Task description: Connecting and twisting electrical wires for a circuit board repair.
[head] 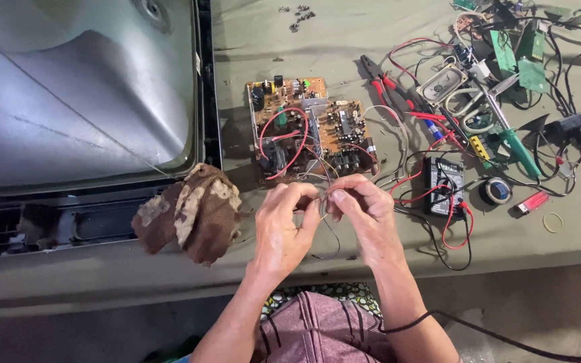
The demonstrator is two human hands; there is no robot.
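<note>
My left hand [282, 225] and my right hand [364, 212] meet just in front of a brown circuit board [307, 128] with red wires looped over it. Both hands pinch thin wires [327, 232] that run from the board, fingertips close together. One dark wire hangs in a loop below the hands. A black band circles my right wrist.
A grey picture tube [79, 87] in its dark frame fills the left. A brown patterned cloth [193, 212] lies at its corner. To the right are pliers [388, 84], a black multimeter [444, 185] with red leads, green boards [529, 57], a speaker [442, 84], a red lighter [531, 203] and small screws [297, 15].
</note>
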